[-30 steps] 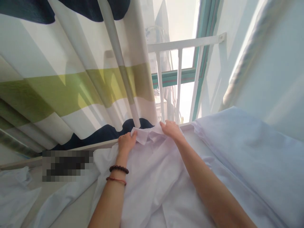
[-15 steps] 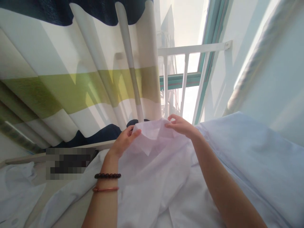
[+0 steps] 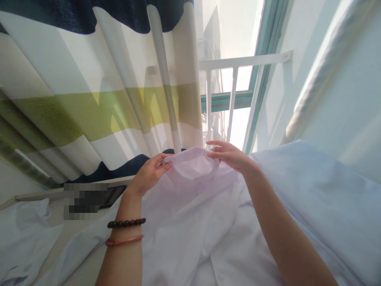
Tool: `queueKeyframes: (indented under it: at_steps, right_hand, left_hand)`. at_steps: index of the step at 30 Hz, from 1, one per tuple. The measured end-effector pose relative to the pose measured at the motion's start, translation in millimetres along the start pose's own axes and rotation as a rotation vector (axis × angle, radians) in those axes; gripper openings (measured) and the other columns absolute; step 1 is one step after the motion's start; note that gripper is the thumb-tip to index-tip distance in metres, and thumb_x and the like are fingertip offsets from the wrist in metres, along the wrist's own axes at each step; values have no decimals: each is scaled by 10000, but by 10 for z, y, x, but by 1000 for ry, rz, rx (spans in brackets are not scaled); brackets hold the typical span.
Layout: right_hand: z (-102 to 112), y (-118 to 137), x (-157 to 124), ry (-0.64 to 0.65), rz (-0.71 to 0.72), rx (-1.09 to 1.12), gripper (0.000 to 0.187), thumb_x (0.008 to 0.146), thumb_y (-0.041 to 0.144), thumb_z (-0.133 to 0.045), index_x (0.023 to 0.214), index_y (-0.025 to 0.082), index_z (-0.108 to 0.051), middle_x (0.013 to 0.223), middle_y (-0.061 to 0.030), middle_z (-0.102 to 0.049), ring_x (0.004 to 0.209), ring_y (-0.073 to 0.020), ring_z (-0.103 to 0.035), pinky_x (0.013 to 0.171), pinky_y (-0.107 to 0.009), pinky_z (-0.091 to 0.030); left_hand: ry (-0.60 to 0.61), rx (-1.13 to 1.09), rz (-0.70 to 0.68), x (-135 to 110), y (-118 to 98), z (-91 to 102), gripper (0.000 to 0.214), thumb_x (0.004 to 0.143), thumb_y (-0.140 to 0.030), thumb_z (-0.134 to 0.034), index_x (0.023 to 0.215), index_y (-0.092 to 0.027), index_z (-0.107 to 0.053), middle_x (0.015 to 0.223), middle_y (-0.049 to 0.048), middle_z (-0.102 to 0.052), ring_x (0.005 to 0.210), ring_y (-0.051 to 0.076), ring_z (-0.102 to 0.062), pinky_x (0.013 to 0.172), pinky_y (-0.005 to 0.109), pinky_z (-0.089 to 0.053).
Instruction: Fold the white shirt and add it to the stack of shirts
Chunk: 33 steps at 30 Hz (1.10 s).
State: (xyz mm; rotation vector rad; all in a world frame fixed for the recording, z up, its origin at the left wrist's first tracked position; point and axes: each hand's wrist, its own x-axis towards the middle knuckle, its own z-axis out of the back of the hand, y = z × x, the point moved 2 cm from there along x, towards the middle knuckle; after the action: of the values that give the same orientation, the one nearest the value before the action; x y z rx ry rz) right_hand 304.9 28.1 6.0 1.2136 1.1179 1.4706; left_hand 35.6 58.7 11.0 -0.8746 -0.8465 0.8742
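A white shirt (image 3: pixel 184 222) lies spread in front of me, with its collar (image 3: pixel 190 157) raised at the far end. My left hand (image 3: pixel 151 171) pinches the collar's left end between thumb and fingers. At the right end, my right hand (image 3: pixel 228 155) grips the collar's edge, its upper finger stretched out toward the left. Between the two hands the collar stands up and curves, showing its inner side. A dark bead bracelet (image 3: pixel 126 223) and a copper-coloured bangle (image 3: pixel 125 240) circle my left wrist.
Another white garment (image 3: pixel 24 226) lies at the left, near a dark, partly blurred-out object (image 3: pixel 111 196). More white cloth (image 3: pixel 321 186) covers the right side. Beyond are a striped curtain (image 3: pixel 104 111), a white railing (image 3: pixel 244 61) and a window.
My left hand has shifted slightly left. The collar has been turned up, its points no longer hanging toward me. An upper finger of my right hand has straightened.
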Motion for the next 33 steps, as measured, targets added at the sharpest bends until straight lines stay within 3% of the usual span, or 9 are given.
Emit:
queueKeyframes:
  at_steps: [3, 7, 10, 14, 19, 23, 25, 28, 33]
  right_hand:
    - [-11, 22, 21, -115, 16, 122, 608, 699, 369, -762, 1238, 145, -593, 740, 3, -613, 669, -111, -525, 583, -241, -383]
    - [-68, 38, 33, -153, -17, 148, 427, 745, 401, -717, 1119, 204, -658, 705, 25, -595, 599, -85, -490, 523, -214, -358]
    - [-104, 30, 40, -88, -6, 118, 318, 808, 423, -646, 1028, 196, -686, 824, -11, -642, 701, -104, -549, 575, -211, -406]
    - [-117, 26, 24, 35, 16, 97, 353, 819, 457, -629, 1029, 178, -682, 974, -56, -669, 865, -156, -601, 700, -252, -465]
    - [-111, 44, -7, 59, -25, -200, 479, 676, 310, -765, 1124, 221, -618, 1006, -42, -654, 886, -187, -604, 710, -280, -480]
    - [-77, 46, -22, 0, -101, -416, 422, 701, 240, -709, 1111, 227, -610, 789, 10, -606, 706, -152, -575, 612, -264, -430]
    - [-65, 46, -36, 62, -104, -367, 430, 717, 294, -723, 1130, 230, -622, 760, 14, -597, 713, -148, -574, 627, -261, -427]
    - [-63, 24, -50, 200, -90, -117, 474, 706, 385, -765, 1132, 215, -644, 856, -22, -635, 807, -162, -603, 669, -260, -459]
    - [-53, -100, -7, 169, -153, 243, 407, 697, 363, -794, 1049, 205, -665, 781, 2, -647, 694, -116, -602, 590, -218, -477]
  left_hand:
    - [-95, 29, -10, 14, -40, -5, 355, 754, -429, -672, 1007, -180, -647, 945, 46, -708, 915, 219, -645, 797, 295, -491]
    - [-136, 121, -13, 33, -76, -48, 279, 775, -423, -619, 902, -174, -616, 772, 3, -670, 719, 172, -610, 630, 243, -455]
    - [-169, 240, -62, 56, -68, -79, 291, 772, -458, -632, 852, -181, -592, 756, -6, -642, 694, 155, -590, 635, 242, -437]
    - [-124, 342, -77, 78, -38, -105, 331, 735, -509, -656, 809, -191, -603, 736, -2, -632, 666, 156, -579, 614, 246, -426]
    - [2, 430, -27, 40, -95, -100, 353, 627, -485, -733, 815, -211, -616, 716, -19, -619, 669, 163, -572, 630, 248, -436]
    - [-2, 538, -10, -3, -139, -18, 287, 655, -474, -696, 725, -204, -632, 691, -16, -626, 671, 165, -567, 631, 253, -418]
    - [-38, 570, 2, -20, -131, 45, 292, 664, -487, -691, 723, -203, -666, 678, -13, -643, 672, 171, -577, 620, 255, -407]
    - [-42, 561, 28, -39, -101, 112, 307, 682, -509, -683, 730, -207, -706, 684, -7, -680, 683, 184, -602, 611, 255, -408]
    - [-16, 505, 24, -51, -80, 124, 328, 705, -519, -664, 739, -201, -738, 702, 3, -715, 703, 199, -635, 621, 256, -430]
